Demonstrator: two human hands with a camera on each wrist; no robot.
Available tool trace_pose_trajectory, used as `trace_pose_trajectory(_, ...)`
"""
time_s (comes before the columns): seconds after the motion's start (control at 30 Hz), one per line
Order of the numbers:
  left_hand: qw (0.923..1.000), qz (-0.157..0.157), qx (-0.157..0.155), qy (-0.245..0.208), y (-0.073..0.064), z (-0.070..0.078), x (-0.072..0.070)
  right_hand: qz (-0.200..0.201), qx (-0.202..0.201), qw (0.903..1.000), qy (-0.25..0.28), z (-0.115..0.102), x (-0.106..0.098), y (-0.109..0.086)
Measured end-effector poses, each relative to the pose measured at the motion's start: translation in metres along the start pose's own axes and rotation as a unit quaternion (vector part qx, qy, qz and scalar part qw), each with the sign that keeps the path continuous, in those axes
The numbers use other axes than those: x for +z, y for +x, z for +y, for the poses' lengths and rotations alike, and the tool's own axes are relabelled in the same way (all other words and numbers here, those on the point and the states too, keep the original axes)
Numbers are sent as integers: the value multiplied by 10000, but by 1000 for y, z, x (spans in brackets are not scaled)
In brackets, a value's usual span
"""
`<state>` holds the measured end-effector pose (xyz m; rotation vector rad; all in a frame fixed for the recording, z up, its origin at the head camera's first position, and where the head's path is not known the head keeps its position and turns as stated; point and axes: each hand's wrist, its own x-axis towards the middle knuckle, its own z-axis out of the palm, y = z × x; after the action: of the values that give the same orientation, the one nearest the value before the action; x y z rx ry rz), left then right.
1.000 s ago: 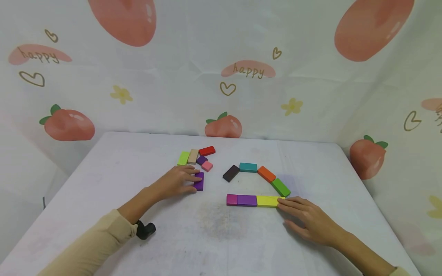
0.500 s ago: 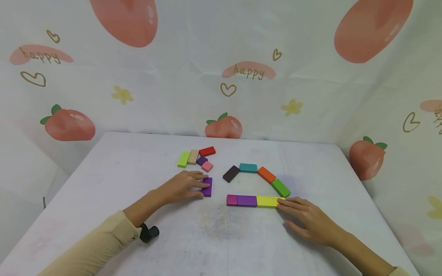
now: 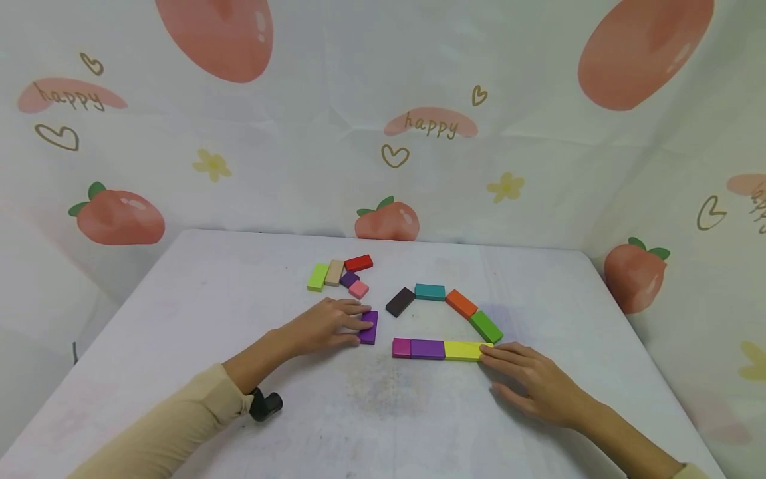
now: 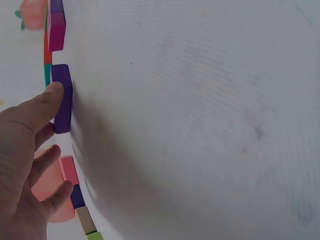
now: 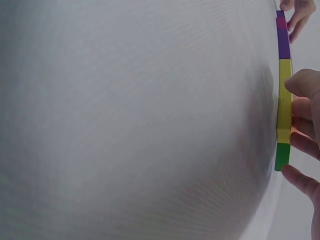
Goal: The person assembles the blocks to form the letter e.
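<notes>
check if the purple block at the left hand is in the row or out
Out: the head view shows a gap between the purple block and the magenta block ending the row.

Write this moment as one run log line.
left hand: touching loose purple block | right hand: touching yellow block | gap: between loose purple block and magenta block

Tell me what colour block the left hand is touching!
Purple! That block at the left hand shows best in the left wrist view.
</notes>
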<state>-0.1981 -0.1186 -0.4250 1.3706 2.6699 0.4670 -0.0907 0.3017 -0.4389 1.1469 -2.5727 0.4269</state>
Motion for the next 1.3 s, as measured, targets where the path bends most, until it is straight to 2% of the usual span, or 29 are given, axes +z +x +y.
trace_pose_trajectory(0.1, 10000, -16, -3, 19, 2, 1, 1, -37, 52, 10000, -15, 0, 0, 0)
trace_pose_trajectory(0.4, 9996, 51, 293, 10, 10, 8, 3, 25, -2, 10000, 48, -1, 0, 0)
trace_pose_trajectory(0.77, 9994, -30, 327, 62, 18, 15, 3, 37, -25, 9999, 142, 0, 1, 0)
trace_pose_trajectory(1.3, 9995, -112, 278, 119, 22, 17, 5, 24, -11, 10000, 90, 1, 1, 0)
